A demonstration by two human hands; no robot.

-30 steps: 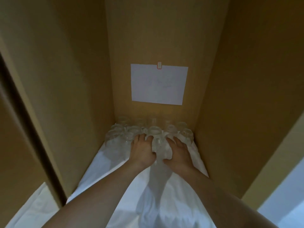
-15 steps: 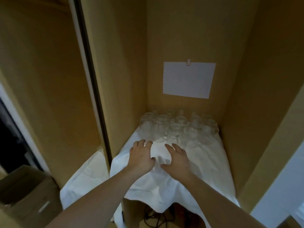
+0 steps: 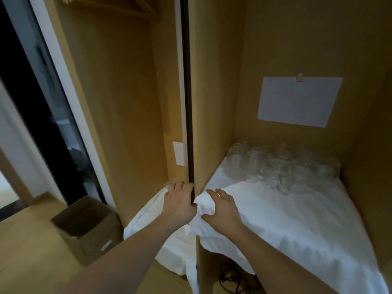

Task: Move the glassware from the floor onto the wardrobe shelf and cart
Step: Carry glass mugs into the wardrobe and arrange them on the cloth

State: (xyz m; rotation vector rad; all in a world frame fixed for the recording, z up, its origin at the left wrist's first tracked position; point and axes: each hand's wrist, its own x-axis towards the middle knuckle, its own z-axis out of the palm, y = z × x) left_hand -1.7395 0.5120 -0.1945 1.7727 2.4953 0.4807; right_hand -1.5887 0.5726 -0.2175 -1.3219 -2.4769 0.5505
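Wooden wardrobe (image 3: 212,81), two compartments split by an upright panel with a dark edge. White cloth (image 3: 286,219) covers the right-hand shelf and drapes over its front; another white cloth lies on the left side. Left hand (image 3: 180,201) reaches forward beside the panel edge, fingers loosely spread, holding nothing visible. Right hand (image 3: 222,206) rests on a bunched fold of cloth, fingers spread and slightly curled; whether it pinches the fabric I cannot tell. Glassware (image 3: 282,166), a cluster of clear pieces, stands beyond the right hand at the shelf's back, below a white paper sheet (image 3: 297,100). Open cardboard box (image 3: 84,225) sits on the floor left of the left hand.
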